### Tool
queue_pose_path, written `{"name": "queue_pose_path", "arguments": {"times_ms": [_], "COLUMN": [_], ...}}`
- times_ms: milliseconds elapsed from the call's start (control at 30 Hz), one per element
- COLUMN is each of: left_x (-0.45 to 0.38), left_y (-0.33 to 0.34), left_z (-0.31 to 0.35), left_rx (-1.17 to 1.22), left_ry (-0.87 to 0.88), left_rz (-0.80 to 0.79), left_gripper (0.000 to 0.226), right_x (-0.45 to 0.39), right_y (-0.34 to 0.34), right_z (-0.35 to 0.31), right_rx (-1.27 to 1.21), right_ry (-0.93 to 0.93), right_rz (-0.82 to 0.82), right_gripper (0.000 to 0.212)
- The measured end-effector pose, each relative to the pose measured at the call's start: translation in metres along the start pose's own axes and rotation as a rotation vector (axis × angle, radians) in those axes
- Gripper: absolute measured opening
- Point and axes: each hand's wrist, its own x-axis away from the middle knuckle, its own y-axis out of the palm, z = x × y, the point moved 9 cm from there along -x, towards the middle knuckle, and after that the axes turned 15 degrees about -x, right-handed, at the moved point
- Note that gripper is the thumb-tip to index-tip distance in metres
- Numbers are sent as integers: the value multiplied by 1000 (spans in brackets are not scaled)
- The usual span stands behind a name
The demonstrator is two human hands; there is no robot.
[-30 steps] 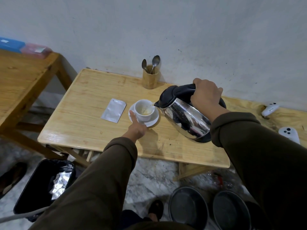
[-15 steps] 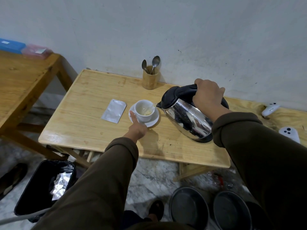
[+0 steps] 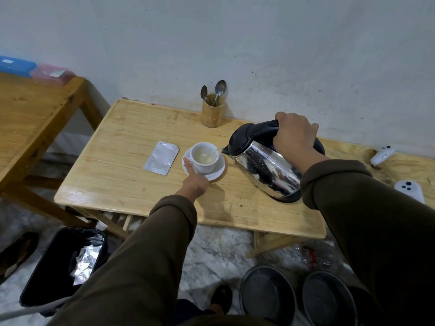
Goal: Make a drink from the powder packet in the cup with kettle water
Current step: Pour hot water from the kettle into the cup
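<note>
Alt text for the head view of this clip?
A right hand tips a steel kettle with black lid, pouring water into a white cup on a white saucer steadied by the left hand. A silver packet lies flat alongside on the wooden table.

A plain home room: low wooden table (image 3: 131, 184), sandals (image 3: 18, 252), marble floor (image 3: 211, 252).

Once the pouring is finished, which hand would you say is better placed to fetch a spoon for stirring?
Probably the right hand: after setting the kettle down it sits nearer the spoons, while the left hand steadies the saucer.
</note>
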Motion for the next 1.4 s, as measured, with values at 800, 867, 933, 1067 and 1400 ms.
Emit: {"name": "queue_pose_path", "arguments": {"times_ms": [800, 867, 933, 1067, 1400], "left_x": [10, 12, 15, 15, 15], "left_y": [7, 11, 15, 13, 32], "left_z": [-1, 2, 7, 11, 10], "left_rx": [313, 278, 231, -16, -78], "left_ry": [-117, -121, -95, -26, -100], "left_rz": [12, -10, -43, -11, -28], "left_gripper": [64, 67, 67, 78, 77], "right_x": [3, 5, 8, 18, 56], "right_y": [-9, -11, -13, -18, -11], "right_z": [35, 42, 48, 66, 137], "right_rx": [-204, -247, -286, -376, -670], "right_ry": [120, 146, 166, 235, 586], "right_rz": [51, 65, 89, 172, 383], "right_gripper": [23, 28, 29, 26, 21]}}
